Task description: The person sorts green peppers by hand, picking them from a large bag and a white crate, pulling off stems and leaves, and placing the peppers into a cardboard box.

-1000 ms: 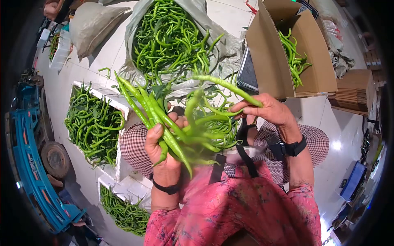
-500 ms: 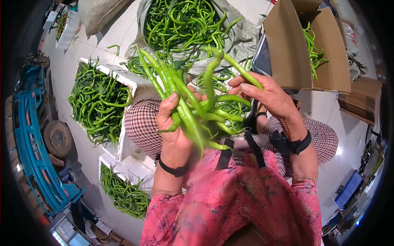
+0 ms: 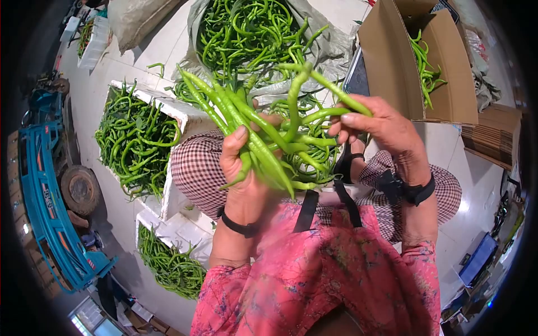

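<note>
My left hand (image 3: 240,168) is closed round a bunch of long green chili peppers (image 3: 252,134), thumb across the front, tips fanning up and down. My right hand (image 3: 389,129) grips one slim green chili pepper (image 3: 336,91) between thumb and fingers, its thin end pointing up and left. A curled pepper (image 3: 293,103) rises from the bunch and crosses that thin end in this view. The end of another pepper (image 3: 320,115) lies right at my right fingertips. More loose peppers (image 3: 319,152) lie below, between my knees.
An open sack of peppers (image 3: 193,25) stands ahead. At left are a white foam box (image 3: 175,112) heaped with peppers and a second foam box (image 3: 168,228). A cardboard box (image 3: 392,61) with peppers inside stands at right. A blue cart (image 3: 47,185) is at far left.
My right hand has moved slightly right and up with its pepper. The bunch in my left hand has shifted a little, and another pepper's end now meets my right fingers.
</note>
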`<state>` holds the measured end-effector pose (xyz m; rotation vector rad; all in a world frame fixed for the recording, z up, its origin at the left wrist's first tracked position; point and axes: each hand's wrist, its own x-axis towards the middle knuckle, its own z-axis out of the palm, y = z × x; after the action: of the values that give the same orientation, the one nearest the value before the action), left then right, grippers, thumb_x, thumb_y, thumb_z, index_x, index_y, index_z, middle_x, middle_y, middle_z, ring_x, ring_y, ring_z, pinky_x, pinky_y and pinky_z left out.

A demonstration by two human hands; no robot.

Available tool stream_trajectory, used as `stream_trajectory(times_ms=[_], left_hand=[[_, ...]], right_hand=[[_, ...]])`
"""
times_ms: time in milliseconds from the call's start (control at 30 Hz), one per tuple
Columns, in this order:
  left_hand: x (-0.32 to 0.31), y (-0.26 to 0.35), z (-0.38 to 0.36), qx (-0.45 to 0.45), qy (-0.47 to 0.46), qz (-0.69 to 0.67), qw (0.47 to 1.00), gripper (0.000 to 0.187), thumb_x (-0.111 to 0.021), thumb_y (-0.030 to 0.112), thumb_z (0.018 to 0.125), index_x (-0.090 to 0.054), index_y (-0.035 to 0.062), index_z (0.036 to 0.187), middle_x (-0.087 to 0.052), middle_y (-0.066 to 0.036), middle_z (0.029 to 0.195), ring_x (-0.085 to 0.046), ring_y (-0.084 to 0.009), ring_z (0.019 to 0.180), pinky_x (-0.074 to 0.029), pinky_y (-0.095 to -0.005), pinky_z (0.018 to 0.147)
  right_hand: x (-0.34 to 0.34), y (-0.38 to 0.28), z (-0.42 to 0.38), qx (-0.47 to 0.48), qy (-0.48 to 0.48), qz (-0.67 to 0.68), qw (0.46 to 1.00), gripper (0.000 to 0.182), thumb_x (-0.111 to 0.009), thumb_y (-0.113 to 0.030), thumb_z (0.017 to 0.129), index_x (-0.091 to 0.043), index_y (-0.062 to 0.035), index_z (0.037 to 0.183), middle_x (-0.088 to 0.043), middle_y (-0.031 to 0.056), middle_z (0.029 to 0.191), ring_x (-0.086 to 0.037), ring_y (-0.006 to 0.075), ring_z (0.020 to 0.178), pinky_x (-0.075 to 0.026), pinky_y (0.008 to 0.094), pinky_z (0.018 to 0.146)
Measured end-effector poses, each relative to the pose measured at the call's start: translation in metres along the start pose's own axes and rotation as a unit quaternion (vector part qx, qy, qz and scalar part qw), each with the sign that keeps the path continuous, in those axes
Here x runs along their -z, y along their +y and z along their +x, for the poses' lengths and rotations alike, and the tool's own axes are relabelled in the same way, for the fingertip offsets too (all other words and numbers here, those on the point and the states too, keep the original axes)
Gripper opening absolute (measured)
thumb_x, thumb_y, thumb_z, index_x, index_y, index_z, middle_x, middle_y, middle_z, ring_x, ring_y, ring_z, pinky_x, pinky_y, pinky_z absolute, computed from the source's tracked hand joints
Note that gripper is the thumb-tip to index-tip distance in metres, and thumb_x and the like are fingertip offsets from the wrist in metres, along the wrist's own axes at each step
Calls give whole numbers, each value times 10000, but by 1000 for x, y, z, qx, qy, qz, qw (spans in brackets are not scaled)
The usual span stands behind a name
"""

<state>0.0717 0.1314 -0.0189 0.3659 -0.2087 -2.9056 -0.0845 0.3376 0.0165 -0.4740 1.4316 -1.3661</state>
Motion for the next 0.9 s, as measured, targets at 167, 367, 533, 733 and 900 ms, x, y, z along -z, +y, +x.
stream_trajectory(times_ms=[167,367,533,733,900], left_hand=[[-2,-2,0,-29,8,-6,1000,521,-618,218,816,-457,34,1275,-537,-33,905,-532,-187,953,-517,-295,646],[-3,-6,0,-6,22,28,999,495,-615,227,829,-491,16,1259,-563,-62,910,-563,-211,944,-523,-373,775],[-3,-9,0,24,21,14,999,483,-604,224,844,-480,19,1264,-578,-80,945,-573,-221,961,-528,-393,765],[-4,-11,-2,1,39,31,999,517,-610,191,832,-447,-3,1282,-575,-94,959,-562,-234,969,-450,-465,927],[-2,-12,-1,-9,20,56,998,553,-609,184,823,-413,-13,1301,-582,-107,962,-580,-253,933,-452,-461,956]], right_hand=[[25,0,-9,26,69,100,992,359,-539,-216,943,-516,81,1143,-655,183,989,-666,158,805,-519,219,648],[30,19,-2,69,35,316,946,441,-485,-236,967,-436,90,1260,-602,268,1142,-666,262,943,-559,313,739],[32,15,-5,94,14,336,937,450,-491,-243,965,-436,80,1274,-603,249,1146,-656,271,975,-551,309,738],[11,11,-6,-22,14,133,991,481,-533,-290,953,-475,52,1286,-621,180,1133,-629,213,995,-519,283,763],[8,32,5,-7,144,93,985,328,-593,-269,907,-615,-12,1110,-645,56,988,-561,103,859,-457,262,742]])
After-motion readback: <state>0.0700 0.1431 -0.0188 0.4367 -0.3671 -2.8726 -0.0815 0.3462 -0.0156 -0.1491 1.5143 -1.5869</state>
